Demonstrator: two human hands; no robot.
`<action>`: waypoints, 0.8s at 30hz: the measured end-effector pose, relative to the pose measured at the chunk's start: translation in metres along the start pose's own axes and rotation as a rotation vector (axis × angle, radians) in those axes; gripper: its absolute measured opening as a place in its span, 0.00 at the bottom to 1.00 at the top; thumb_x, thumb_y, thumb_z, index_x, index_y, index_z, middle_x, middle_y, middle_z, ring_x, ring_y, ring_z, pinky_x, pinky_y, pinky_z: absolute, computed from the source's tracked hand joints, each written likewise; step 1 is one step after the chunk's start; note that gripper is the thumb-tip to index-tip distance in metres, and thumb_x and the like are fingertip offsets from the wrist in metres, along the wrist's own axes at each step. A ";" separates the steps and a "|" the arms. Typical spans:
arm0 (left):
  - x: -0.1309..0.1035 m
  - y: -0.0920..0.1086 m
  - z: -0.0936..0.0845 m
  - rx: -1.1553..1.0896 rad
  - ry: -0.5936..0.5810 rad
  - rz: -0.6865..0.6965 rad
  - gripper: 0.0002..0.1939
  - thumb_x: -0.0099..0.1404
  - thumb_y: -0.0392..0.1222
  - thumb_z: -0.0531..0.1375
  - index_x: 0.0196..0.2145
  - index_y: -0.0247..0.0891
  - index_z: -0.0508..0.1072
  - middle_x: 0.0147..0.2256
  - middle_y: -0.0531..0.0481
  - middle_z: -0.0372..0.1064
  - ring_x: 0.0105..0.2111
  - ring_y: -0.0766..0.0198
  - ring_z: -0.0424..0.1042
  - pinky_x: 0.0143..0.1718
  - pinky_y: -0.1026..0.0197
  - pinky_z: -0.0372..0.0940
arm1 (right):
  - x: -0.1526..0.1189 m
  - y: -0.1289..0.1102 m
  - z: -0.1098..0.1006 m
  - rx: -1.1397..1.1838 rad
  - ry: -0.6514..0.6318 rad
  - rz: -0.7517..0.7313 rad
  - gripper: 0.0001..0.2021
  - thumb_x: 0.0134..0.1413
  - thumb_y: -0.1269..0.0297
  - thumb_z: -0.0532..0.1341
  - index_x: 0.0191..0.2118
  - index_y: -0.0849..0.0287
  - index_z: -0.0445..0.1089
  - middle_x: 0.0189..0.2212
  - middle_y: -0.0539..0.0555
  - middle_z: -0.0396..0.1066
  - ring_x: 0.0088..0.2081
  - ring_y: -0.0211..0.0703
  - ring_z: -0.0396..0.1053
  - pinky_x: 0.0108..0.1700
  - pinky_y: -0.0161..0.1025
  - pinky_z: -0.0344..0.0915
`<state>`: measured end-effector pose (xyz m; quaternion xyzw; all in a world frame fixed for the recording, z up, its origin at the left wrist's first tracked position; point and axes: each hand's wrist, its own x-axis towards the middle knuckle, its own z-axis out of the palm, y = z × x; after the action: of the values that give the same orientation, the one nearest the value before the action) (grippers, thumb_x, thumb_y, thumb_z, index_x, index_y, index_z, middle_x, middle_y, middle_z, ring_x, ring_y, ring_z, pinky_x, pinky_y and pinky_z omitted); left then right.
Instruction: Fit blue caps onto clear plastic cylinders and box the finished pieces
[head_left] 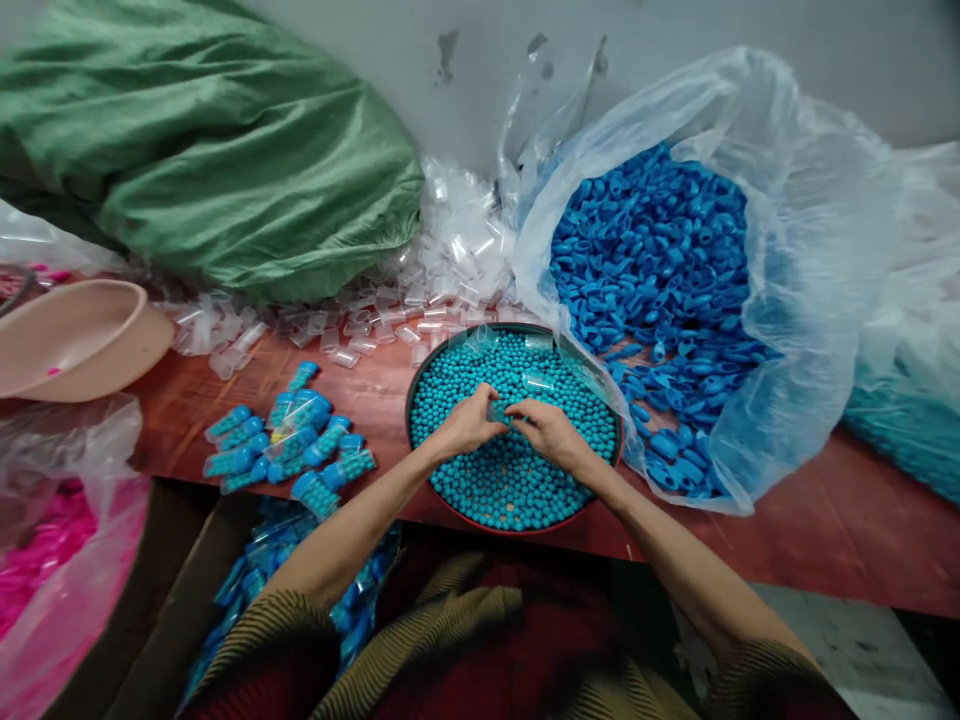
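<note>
My left hand [474, 421] pinches a small clear plastic tube [495, 411], partly hidden by the fingers, above a round tray [411, 400] full of turquoise beads [517, 480]. Close beside it, my right hand [550, 431] has its fingertips closed together at the tube's right end. What those fingertips hold, if anything, is too small to make out. A few empty clear tubes [538, 383] lie on the beads beyond my hands. Left of the tray, several bead-filled tubes with blue caps [289, 440] lie in a loose cluster on the red table [390, 385].
At the right, an open plastic bag [802, 330] spills blue caps [652, 260]. Empty clear tubes [450, 250] are heaped behind the tray, next to a green sack [225, 150]. A beige basin [90, 335] stands left; filled tubes [262, 560] lie below the table edge.
</note>
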<state>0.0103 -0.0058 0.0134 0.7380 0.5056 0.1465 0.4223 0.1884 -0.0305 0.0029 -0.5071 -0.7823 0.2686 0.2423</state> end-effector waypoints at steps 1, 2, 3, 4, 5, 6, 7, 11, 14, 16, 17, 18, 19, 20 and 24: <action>-0.002 0.000 0.002 0.115 0.030 0.012 0.22 0.54 0.41 0.62 0.45 0.38 0.61 0.34 0.51 0.65 0.37 0.59 0.67 0.39 0.58 0.62 | 0.004 0.001 -0.007 -0.115 0.004 0.033 0.12 0.56 0.69 0.55 0.47 0.58 0.67 0.41 0.56 0.70 0.42 0.44 0.70 0.43 0.38 0.64; -0.004 0.000 0.005 0.211 0.051 0.023 0.23 0.54 0.41 0.62 0.47 0.39 0.61 0.35 0.50 0.65 0.39 0.57 0.67 0.41 0.57 0.62 | 0.011 0.003 -0.013 -0.236 0.005 0.081 0.15 0.57 0.67 0.55 0.51 0.58 0.65 0.45 0.58 0.68 0.44 0.47 0.69 0.42 0.39 0.64; -0.005 0.000 0.008 0.279 0.059 0.029 0.24 0.54 0.41 0.62 0.48 0.39 0.61 0.35 0.49 0.65 0.40 0.56 0.67 0.42 0.56 0.62 | 0.018 0.005 -0.019 -0.353 -0.013 0.134 0.18 0.58 0.63 0.56 0.54 0.58 0.62 0.47 0.60 0.66 0.44 0.49 0.69 0.41 0.39 0.64; -0.007 -0.001 0.012 0.320 0.058 0.030 0.25 0.55 0.42 0.62 0.50 0.39 0.60 0.36 0.48 0.65 0.41 0.56 0.66 0.42 0.56 0.62 | 0.026 0.007 -0.023 -0.451 -0.059 0.183 0.21 0.57 0.60 0.57 0.56 0.57 0.60 0.48 0.61 0.65 0.44 0.50 0.70 0.39 0.40 0.64; -0.008 -0.002 0.015 0.344 0.050 0.026 0.26 0.56 0.42 0.62 0.51 0.39 0.60 0.37 0.48 0.64 0.41 0.56 0.66 0.42 0.56 0.62 | 0.033 0.010 -0.026 -0.530 -0.116 0.227 0.23 0.57 0.57 0.57 0.56 0.57 0.59 0.48 0.62 0.64 0.43 0.51 0.70 0.38 0.40 0.64; -0.008 -0.003 0.018 0.359 0.039 0.020 0.26 0.56 0.42 0.62 0.51 0.38 0.60 0.37 0.47 0.64 0.41 0.56 0.66 0.43 0.56 0.63 | 0.040 0.013 -0.028 -0.589 -0.175 0.260 0.23 0.56 0.55 0.58 0.55 0.57 0.60 0.48 0.62 0.64 0.42 0.51 0.70 0.37 0.40 0.64; -0.009 -0.005 0.020 0.370 0.024 0.018 0.25 0.56 0.42 0.62 0.50 0.37 0.60 0.38 0.47 0.64 0.41 0.56 0.66 0.43 0.56 0.63 | 0.045 0.017 -0.029 -0.625 -0.231 0.274 0.23 0.55 0.54 0.58 0.54 0.57 0.61 0.47 0.62 0.64 0.42 0.51 0.70 0.37 0.39 0.64; -0.013 -0.010 0.026 0.427 -0.004 0.069 0.18 0.58 0.43 0.61 0.45 0.37 0.63 0.38 0.46 0.65 0.42 0.55 0.64 0.43 0.55 0.64 | 0.047 0.039 -0.034 -0.602 -0.366 0.179 0.18 0.57 0.60 0.58 0.53 0.56 0.62 0.46 0.59 0.64 0.43 0.46 0.69 0.40 0.36 0.62; -0.017 -0.009 0.029 0.504 0.049 0.136 0.15 0.59 0.42 0.60 0.42 0.37 0.63 0.41 0.45 0.66 0.45 0.53 0.64 0.45 0.52 0.64 | 0.039 0.051 -0.042 -0.579 -0.372 0.156 0.18 0.57 0.64 0.57 0.54 0.56 0.62 0.44 0.57 0.65 0.44 0.44 0.68 0.42 0.35 0.60; -0.017 -0.006 0.031 0.576 0.115 0.180 0.14 0.58 0.41 0.60 0.40 0.36 0.62 0.48 0.40 0.63 0.51 0.49 0.61 0.49 0.48 0.62 | 0.034 0.049 -0.044 -0.598 -0.314 0.179 0.19 0.56 0.61 0.58 0.53 0.57 0.62 0.43 0.57 0.65 0.42 0.45 0.67 0.41 0.35 0.60; -0.017 -0.005 0.032 0.608 0.150 0.216 0.14 0.58 0.40 0.61 0.39 0.35 0.62 0.52 0.36 0.60 0.55 0.46 0.58 0.52 0.45 0.60 | 0.032 0.045 -0.043 -0.608 -0.279 0.177 0.19 0.55 0.60 0.59 0.53 0.57 0.62 0.42 0.57 0.65 0.41 0.46 0.67 0.40 0.36 0.60; -0.015 -0.004 0.033 0.631 0.179 0.264 0.14 0.57 0.39 0.60 0.39 0.35 0.62 0.56 0.34 0.55 0.59 0.44 0.52 0.55 0.42 0.57 | 0.029 0.039 -0.039 -0.611 -0.250 0.160 0.20 0.54 0.59 0.60 0.52 0.58 0.62 0.43 0.58 0.64 0.40 0.45 0.67 0.38 0.36 0.60; -0.014 -0.004 0.033 0.641 0.197 0.317 0.14 0.57 0.39 0.60 0.39 0.34 0.61 0.60 0.32 0.49 0.62 0.42 0.46 0.57 0.40 0.53 | 0.027 0.033 -0.034 -0.603 -0.234 0.127 0.19 0.54 0.60 0.60 0.51 0.58 0.63 0.43 0.58 0.63 0.39 0.45 0.67 0.37 0.36 0.60; -0.012 -0.004 0.034 0.637 0.202 0.364 0.15 0.57 0.38 0.60 0.40 0.34 0.61 0.62 0.32 0.45 0.64 0.42 0.42 0.59 0.40 0.51 | 0.026 0.026 -0.028 -0.582 -0.229 0.087 0.17 0.54 0.62 0.60 0.50 0.59 0.63 0.44 0.58 0.63 0.38 0.44 0.67 0.36 0.35 0.60; -0.006 -0.011 0.032 0.552 0.078 0.353 0.20 0.56 0.35 0.59 0.46 0.34 0.60 0.55 0.34 0.57 0.59 0.49 0.55 0.56 0.47 0.58 | 0.022 0.013 0.001 -0.394 -0.295 -0.038 0.11 0.55 0.73 0.53 0.44 0.61 0.66 0.39 0.57 0.65 0.36 0.40 0.65 0.38 0.34 0.60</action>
<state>0.0209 -0.0247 -0.0129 0.8946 0.4063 0.1032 0.1547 0.1882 -0.0060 -0.0037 -0.4850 -0.8559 0.1775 0.0268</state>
